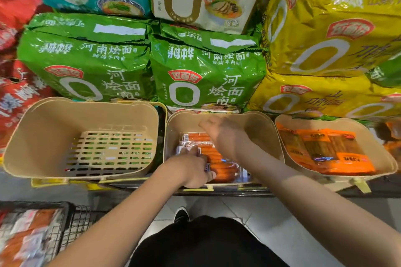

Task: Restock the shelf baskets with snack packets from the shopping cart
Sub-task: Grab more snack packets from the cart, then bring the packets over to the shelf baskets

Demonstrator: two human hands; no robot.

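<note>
Grip: left hand (191, 169) is down in the middle beige plastic basket (260, 123), fingers curled onto the orange sausage-style snack packets (217, 158) lying there, and it looks to be settling them in place.
Other hand: right hand (219, 134) hovers over the same basket, fingers loosely out, holding nothing.
Middle basket: partly filled, orange packets in a low layer, plenty of wall showing above them.
Left basket: the beige slotted plastic basket (43, 136) on the left holds no packets at all, and that's the big job left.
Right basket: the third beige basket (286, 149) carries flat orange snack packs (325, 151), a fair layer already.
Supply: black wire shopping cart (65, 219) at lower left shows more orange-and-white packets (26, 236) waiting.
Progress: I'd call it roughly midway, with one basket started, one stocked, one untouched.
Backdrop: green noodle multipacks (86, 60) stacked behind.
</note>
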